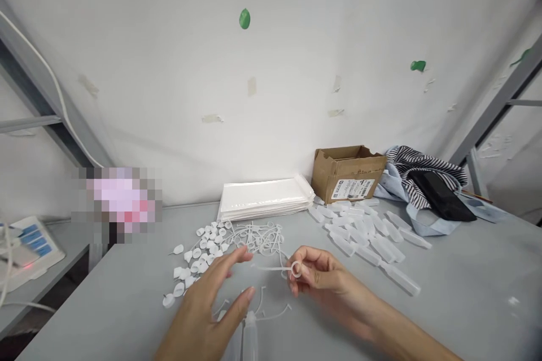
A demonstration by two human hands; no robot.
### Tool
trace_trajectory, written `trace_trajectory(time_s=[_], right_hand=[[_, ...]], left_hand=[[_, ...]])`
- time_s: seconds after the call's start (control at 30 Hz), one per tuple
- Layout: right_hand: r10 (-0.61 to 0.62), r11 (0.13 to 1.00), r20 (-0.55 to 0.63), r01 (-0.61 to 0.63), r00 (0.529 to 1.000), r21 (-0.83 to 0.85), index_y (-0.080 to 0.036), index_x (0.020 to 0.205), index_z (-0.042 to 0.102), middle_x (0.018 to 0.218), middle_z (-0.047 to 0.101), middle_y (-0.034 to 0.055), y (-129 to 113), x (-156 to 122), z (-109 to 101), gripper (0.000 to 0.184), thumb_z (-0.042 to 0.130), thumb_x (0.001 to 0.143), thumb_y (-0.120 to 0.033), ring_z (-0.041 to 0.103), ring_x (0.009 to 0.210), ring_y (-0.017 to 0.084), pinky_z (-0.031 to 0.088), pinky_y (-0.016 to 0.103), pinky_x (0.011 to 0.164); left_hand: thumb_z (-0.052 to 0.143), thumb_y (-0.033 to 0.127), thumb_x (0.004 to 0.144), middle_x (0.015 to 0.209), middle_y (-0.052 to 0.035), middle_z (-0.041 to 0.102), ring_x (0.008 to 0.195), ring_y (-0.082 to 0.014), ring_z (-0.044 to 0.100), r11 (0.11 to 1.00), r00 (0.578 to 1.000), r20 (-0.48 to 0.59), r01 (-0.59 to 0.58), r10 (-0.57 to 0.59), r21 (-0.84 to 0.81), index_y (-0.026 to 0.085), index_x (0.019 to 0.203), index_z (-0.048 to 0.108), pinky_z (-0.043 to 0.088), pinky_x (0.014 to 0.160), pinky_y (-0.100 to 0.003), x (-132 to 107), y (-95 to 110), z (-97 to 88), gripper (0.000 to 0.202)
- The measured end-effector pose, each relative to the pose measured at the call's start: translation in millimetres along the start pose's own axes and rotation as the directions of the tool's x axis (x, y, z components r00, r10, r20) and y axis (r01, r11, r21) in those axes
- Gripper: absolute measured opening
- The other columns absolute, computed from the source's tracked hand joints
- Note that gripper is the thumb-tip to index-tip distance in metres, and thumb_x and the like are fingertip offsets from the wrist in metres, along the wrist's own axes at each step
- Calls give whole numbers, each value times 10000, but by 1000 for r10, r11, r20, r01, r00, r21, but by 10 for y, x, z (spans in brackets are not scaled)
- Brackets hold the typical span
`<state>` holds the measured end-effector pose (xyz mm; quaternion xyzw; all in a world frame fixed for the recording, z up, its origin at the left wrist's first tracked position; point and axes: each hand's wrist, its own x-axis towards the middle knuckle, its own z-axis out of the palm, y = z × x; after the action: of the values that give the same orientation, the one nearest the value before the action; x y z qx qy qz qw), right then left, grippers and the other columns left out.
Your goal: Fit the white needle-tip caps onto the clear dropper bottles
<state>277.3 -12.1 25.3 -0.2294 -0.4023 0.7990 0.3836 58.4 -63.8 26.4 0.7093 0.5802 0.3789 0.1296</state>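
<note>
Between the thumb and fingers of my right hand (319,276) is a white plastic ring strap (273,268), its ring at the fingertips and its thin tail pointing left. My left hand (212,304) is open, thumb and fingers apart, with the tail's end close to its fingertips. Just below the hands stand translucent bottles (250,338) at the near edge, partly hidden by my left hand; several thin straps lie by them. Beyond the hands is a tangled pile of ring straps (262,237). White caps (203,254), some with thin tips, are scattered to the left.
Several translucent bottles (383,248) lie on their sides at the right. A stack of white padded envelopes (265,197) rests against the wall, beside an open cardboard box (347,175). Striped cloth (410,175) and a black pouch (442,194) lie far right. A blurred pink patch (122,197) is at left.
</note>
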Motion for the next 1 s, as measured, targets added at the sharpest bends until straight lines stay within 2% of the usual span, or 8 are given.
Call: trace_trajectory(time_s=[0.07,0.13,0.23,0.43,0.6,0.73,0.87,1.0], right_hand=[[11,1000,6,-11,1000,20,-146,744,637,733,603,4,6,-9,-4,231,789,725,-319,554,661,103,392,244,696],[22,999,12,-23,1000,46,-145,761,647,733,601,2,17,-12,-11,209,782,738,-303,559,667,102,396,238,694],[36,995,34,-39,999,87,-142,775,658,725,600,1,34,-15,-15,169,761,767,-276,564,674,98,400,228,692],[58,992,62,-64,996,105,-131,762,664,707,622,7,76,-20,4,157,758,771,-257,579,652,94,405,221,688],[55,996,65,-59,996,64,-136,773,652,746,661,19,85,-23,11,145,739,790,-251,611,670,103,420,241,716],[42,999,70,-43,997,12,-150,791,634,766,709,47,71,-20,26,130,685,840,-260,660,703,139,440,284,747],[23,1000,59,-23,998,-14,-149,782,634,749,715,44,77,-15,36,152,697,822,-281,672,687,148,458,300,743],[-13,983,64,25,998,-184,-148,788,636,749,718,51,56,-45,72,157,679,830,-293,674,694,154,470,308,743]], left_hand=[[545,369,872,1115,7,698,913,-186,679,994,993,103,73,-65,-77,361,1236,549,589,762,-305,22,7,-62,364],[545,372,874,1074,3,708,864,-171,687,979,976,202,118,-83,-166,345,1183,601,595,714,-269,46,7,-115,316],[550,373,878,1003,12,725,846,-154,691,946,964,252,153,-80,-287,333,1133,641,589,732,-240,67,9,-158,273],[599,381,854,934,19,742,820,-162,699,897,954,268,230,-132,-378,314,1068,678,586,739,-243,65,37,-176,238],[616,402,831,804,9,731,721,-176,688,888,955,246,254,-167,-384,277,930,713,589,620,-238,80,51,-180,187],[622,377,831,783,25,719,708,-157,679,904,971,204,193,-121,-381,285,885,712,580,625,-209,82,50,-195,139],[592,360,849,760,50,708,680,-132,673,934,980,194,106,-41,-342,307,856,705,571,621,-172,63,53,-208,126],[554,444,842,864,21,730,800,-179,688,955,994,105,63,-34,-288,307,841,720,582,665,-223,17,110,-205,215]])
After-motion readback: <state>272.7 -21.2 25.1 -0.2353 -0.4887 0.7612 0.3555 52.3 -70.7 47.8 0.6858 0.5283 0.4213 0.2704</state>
